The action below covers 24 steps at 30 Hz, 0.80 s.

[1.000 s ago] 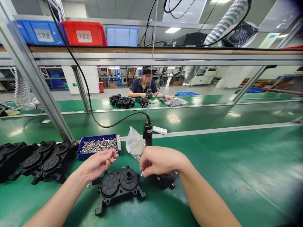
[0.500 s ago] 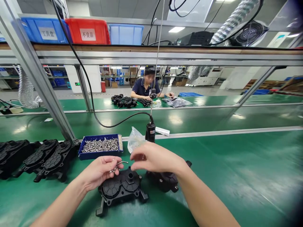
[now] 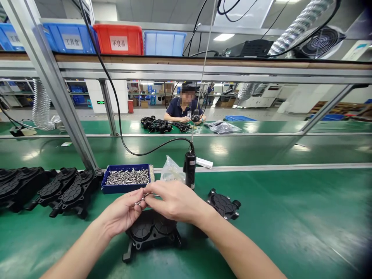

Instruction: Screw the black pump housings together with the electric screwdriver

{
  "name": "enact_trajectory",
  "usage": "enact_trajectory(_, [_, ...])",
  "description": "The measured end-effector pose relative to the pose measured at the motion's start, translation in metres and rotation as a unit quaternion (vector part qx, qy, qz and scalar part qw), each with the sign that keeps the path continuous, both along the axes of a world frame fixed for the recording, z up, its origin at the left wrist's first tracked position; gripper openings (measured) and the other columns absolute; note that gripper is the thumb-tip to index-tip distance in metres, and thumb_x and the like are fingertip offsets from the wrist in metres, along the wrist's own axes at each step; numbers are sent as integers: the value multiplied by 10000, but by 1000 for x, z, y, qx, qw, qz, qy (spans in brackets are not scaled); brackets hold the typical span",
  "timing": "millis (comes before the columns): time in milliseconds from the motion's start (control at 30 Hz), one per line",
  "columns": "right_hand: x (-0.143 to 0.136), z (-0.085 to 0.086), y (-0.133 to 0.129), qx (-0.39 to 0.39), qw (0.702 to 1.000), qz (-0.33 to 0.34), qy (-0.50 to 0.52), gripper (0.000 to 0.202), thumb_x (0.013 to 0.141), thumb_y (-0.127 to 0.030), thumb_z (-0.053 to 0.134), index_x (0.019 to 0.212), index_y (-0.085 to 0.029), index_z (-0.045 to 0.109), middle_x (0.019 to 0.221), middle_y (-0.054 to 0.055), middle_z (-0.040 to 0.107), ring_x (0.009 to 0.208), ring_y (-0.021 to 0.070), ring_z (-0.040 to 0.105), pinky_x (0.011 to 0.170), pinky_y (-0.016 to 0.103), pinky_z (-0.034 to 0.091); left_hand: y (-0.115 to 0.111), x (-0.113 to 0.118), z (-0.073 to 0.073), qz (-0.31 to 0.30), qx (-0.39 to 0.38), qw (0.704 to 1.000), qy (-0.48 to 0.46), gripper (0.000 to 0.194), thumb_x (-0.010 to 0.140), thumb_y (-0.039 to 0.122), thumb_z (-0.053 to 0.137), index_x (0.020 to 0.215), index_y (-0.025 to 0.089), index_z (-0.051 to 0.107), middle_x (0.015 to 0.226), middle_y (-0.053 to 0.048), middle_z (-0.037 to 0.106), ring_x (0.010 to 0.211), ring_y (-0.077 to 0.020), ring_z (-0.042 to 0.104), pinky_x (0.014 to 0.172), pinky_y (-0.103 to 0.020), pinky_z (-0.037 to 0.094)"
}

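Several small metal screws (image 3: 141, 201) rest in the curled fingers of the left hand (image 3: 122, 215). The right hand (image 3: 177, 203) meets it, fingers narrowed at the screws; whether they grip one cannot be told. Just below both hands, a black housing (image 3: 154, 233) lies on the green counter (image 3: 276, 221). Behind are a blue tray (image 3: 124, 189) filled with more screws, a clear plastic bag (image 3: 172, 170) and an upright black power tool (image 3: 190, 170). A second housing (image 3: 223, 204) lies to the right; other housings (image 3: 72, 193) lie at far left.
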State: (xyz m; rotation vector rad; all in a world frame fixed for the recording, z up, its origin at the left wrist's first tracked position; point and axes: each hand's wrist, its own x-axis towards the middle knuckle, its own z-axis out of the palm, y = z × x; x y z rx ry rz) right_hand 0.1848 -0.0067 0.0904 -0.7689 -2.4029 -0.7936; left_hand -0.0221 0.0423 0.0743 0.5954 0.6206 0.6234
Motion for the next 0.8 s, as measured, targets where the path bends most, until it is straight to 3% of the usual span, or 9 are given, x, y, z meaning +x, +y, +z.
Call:
enact_trajectory(100, [5,0,2,-31,998,34,44,206,1034,-211,591,890,-157,728,1057,72,701,822,172,619,580,318,409,2,1,0,27,-28,999,24,116,981,22,638,927,62,731,723,-35,638,537,-46,633,497,-54,542])
enact_trajectory(167, [12,3,1,-98,989,41,105,155,990,-245,640,923,-166,756,1031,60,688,792,157,610,610,309,425,5,0,0,61,-25,997,44,132,998,26,608,987,56,736,798,-71,685,555,-51,640,489,-68,546])
enact_trajectory(300, [33,9,1,-312,941,-72,112,26,881,-205,772,891,-192,792,860,5,669,745,144,590,629,302,379,11,-10,-6,103,10,990,93,151,995,43,622,1089,50,740,975,-142,752,569,-52,622,453,-101,527])
enact_trajectory(400, [41,8,8,-398,905,-142,55,29,872,-204,784,860,-189,806,848,12,715,783,169,610,650,316,372,15,-22,-12,102,33,986,125,149,978,66,670,1102,32,745,982,-156,758,563,-46,582,408,-102,448])
enact_trajectory(567, [38,10,6,-431,885,-173,22,74,904,-230,767,923,-208,836,910,24,765,844,198,662,698,332,410,21,-36,-21,115,42,983,134,155,984,94,673,1105,37,752,985,-150,758,563,-37,535,410,-108,413])
enact_trajectory(667, [37,16,0,-441,873,-207,-11,194,909,-186,743,1071,-255,824,1015,24,788,934,230,700,738,331,441,23,-40,-24,112,44,985,127,165,972,108,698,1111,38,754,992,-150,760,563,-37,524,409,-112,406])
enact_trajectory(800, [30,16,18,-416,852,-305,-92,212,970,-134,618,1114,-162,771,1088,120,787,996,291,734,756,348,498,25,-42,-27,115,31,986,120,145,967,101,702,1083,40,765,998,-157,761,571,-41,535,418,-109,413])
